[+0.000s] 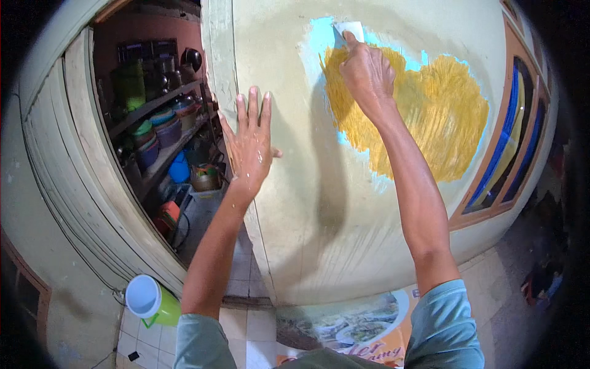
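The right hand (367, 71) is raised high on the pale green plastered wall (319, 203), fingers closed around a small white flat piece, perhaps sandpaper or a scraper (348, 29). It sticks up past the fingertips, its flat face against the wall at the upper left edge of a rough ochre-yellow patch (430, 111) rimmed with light blue. The left hand (249, 144) lies flat on the wall beside the door frame edge (221, 67), fingers spread and pointing up, holding nothing. Bare wall lies below both hands.

White scraper (348, 29) flat against wall, over yellow-scraped patch (424, 104).
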